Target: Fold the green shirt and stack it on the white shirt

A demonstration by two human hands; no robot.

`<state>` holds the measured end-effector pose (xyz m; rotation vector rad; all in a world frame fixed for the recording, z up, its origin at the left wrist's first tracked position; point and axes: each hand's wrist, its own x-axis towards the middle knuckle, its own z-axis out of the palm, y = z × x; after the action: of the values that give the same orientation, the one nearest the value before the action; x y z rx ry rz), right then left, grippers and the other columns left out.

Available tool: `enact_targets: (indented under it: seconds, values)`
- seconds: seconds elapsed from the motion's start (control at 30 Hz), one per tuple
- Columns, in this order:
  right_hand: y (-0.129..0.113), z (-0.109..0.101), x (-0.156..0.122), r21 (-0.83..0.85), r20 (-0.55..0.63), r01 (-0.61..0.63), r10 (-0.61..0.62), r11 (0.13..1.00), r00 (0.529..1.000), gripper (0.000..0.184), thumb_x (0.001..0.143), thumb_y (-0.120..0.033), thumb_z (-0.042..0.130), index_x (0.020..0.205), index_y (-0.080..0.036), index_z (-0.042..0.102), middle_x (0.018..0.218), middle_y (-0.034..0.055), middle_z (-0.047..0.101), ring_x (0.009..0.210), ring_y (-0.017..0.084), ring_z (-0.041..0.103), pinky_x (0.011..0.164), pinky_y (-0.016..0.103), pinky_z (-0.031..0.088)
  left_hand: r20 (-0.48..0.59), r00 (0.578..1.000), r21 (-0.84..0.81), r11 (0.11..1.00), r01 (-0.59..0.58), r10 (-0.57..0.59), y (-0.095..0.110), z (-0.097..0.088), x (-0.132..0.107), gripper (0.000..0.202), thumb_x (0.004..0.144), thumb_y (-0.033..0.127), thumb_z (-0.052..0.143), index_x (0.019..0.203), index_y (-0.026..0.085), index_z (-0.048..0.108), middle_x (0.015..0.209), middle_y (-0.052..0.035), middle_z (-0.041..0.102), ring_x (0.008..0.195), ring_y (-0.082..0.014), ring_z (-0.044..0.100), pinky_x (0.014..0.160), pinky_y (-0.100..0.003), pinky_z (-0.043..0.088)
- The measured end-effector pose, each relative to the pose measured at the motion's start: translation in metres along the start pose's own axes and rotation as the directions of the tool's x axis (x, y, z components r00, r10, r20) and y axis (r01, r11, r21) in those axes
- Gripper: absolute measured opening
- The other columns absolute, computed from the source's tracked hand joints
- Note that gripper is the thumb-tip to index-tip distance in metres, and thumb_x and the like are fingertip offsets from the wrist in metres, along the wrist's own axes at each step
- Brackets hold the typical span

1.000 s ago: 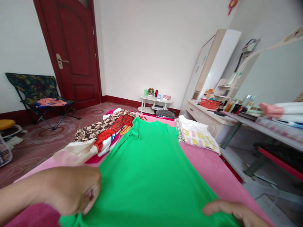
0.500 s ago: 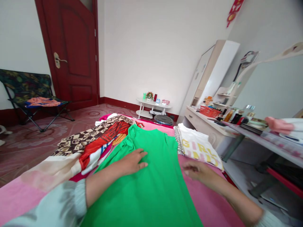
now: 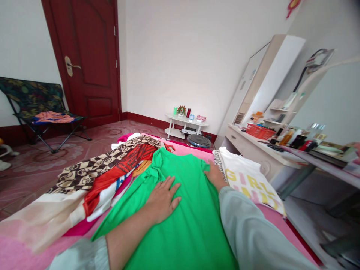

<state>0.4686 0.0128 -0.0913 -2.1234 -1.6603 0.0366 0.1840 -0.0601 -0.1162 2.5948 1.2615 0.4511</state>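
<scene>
A green garment point(image 3: 188, 228), sleeveless or short-sleeved by its top edge, is spread out in front of me. My left hand point(image 3: 163, 198) lies flat on its middle with the fingers apart. At the garment's upper right corner, my right hand point(image 3: 216, 175) is closed on the edge of the cloth, its fingertips partly hidden. Just right of that hand sits a folded white T-shirt point(image 3: 239, 165) with yellow and pink letters, on top of a striped piece.
Left of the green garment is a heap of clothes with a brown checked piece point(image 3: 81, 170) and a red one point(image 3: 104, 187). All lie on a pink bedcover point(image 3: 25, 243). A dresser point(image 3: 253, 146) stands to the right, a folding chair point(image 3: 36, 101) at the left.
My right hand has moved forward from the pink cover to the garment's upper right corner and closed on its edge. My left hand stays on the green cloth, now lying flatter.
</scene>
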Motion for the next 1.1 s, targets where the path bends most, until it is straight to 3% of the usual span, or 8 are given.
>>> enact_targets:
  seconds: [0.13,0.33,0.43,0.5,0.63,0.83,0.97,1.1]
  values:
    - [0.0,-0.007,0.009,-0.099,0.021,0.057,-0.055,0.993,0.998,0.032,0.076,-0.012,0.053,0.104,-0.017,0.067,0.102,0.0083,0.068,0.101,0.022,0.06,0.088,0.028,0.042,0.006,1.0,0.003,1.0,0.0,0.0,0.002,-0.002,-0.001,0.058,0.092,0.054,0.03,0.142,0.025,0.038,0.154,-0.0101,0.021,0.141,-0.029,0.018,0.111,-0.05,0.021]
    - [0.019,-0.064,0.009,-0.339,-0.105,0.036,-0.075,0.94,0.992,0.037,0.083,-0.01,0.04,0.11,-0.011,0.065,0.112,0.0182,0.06,0.099,0.027,0.059,0.082,0.035,0.042,-0.004,0.996,-0.046,0.995,-0.085,0.085,0.004,-0.005,-0.001,0.052,0.093,0.048,0.036,0.14,0.027,0.04,0.153,-0.0077,0.024,0.141,-0.0284,0.018,0.111,-0.05,0.023]
    - [0.02,-0.073,-0.007,-0.521,-0.078,0.002,-0.051,0.853,0.996,0.035,0.082,-0.006,0.038,0.098,-0.01,0.069,0.105,0.0221,0.06,0.095,0.032,0.059,0.076,0.041,0.043,0.004,0.989,-0.067,0.987,-0.145,0.145,0.006,-0.007,-0.001,0.049,0.093,0.045,0.037,0.138,0.027,0.043,0.151,-0.007,0.029,0.139,-0.0278,0.024,0.111,-0.048,0.025]
    - [0.011,-0.065,-0.025,-0.564,-0.093,0.05,-0.124,0.824,0.988,0.033,0.082,-0.005,0.039,0.093,-0.011,0.07,0.107,0.0232,0.06,0.104,0.035,0.053,0.084,0.048,0.039,0.005,0.989,-0.072,0.987,-0.147,0.148,0.007,-0.008,-0.001,0.048,0.093,0.044,0.037,0.137,0.027,0.045,0.15,-0.0068,0.031,0.139,-0.0285,0.025,0.11,-0.049,0.027]
    - [-0.018,-0.028,-0.066,-0.487,-0.076,0.314,-0.398,0.815,0.914,0.032,0.088,-0.021,0.045,0.113,-0.02,0.063,0.126,0.013,0.056,0.121,0.029,0.042,0.107,0.049,0.018,0.002,0.993,-0.082,0.99,-0.114,0.114,0.008,-0.009,-0.003,0.05,0.093,0.045,0.037,0.139,0.027,0.042,0.152,-0.0081,0.028,0.139,-0.0291,0.024,0.109,-0.05,0.029]
    - [-0.02,0.013,-0.09,-0.19,0.029,0.302,-0.302,0.934,0.953,0.043,0.093,-0.036,0.038,0.128,-0.018,0.055,0.135,0.0113,0.05,0.124,0.024,0.045,0.105,0.039,0.031,-0.052,0.995,-0.07,0.995,0.077,-0.081,0.007,-0.008,-0.003,0.059,0.09,0.052,0.039,0.141,0.023,0.038,0.155,-0.0114,0.013,0.142,-0.0328,0.008,0.11,-0.051,0.026]
    - [-0.01,0.015,-0.086,-0.093,0.002,0.302,-0.304,0.949,0.953,0.041,0.091,-0.036,0.041,0.124,-0.018,0.058,0.132,0.0116,0.053,0.123,0.025,0.046,0.106,0.039,0.032,-0.232,0.94,0.011,0.966,0.259,-0.249,-0.009,-0.012,0.005,0.067,0.089,0.054,0.041,0.142,0.014,0.035,0.156,-0.017,0.004,0.142,-0.0366,-0.001,0.11,-0.052,0.021]
    - [-0.007,0.016,-0.086,0.002,-0.109,0.26,-0.259,0.966,0.96,0.041,0.088,-0.034,0.044,0.121,-0.013,0.058,0.136,0.0162,0.046,0.122,0.028,0.047,0.104,0.041,0.036,-0.352,0.893,0.149,0.925,0.35,-0.281,-0.04,-0.033,0.026,0.063,0.09,0.046,0.044,0.14,0.011,0.033,0.153,-0.0198,0.014,0.139,-0.0348,0.021,0.109,-0.045,0.027]
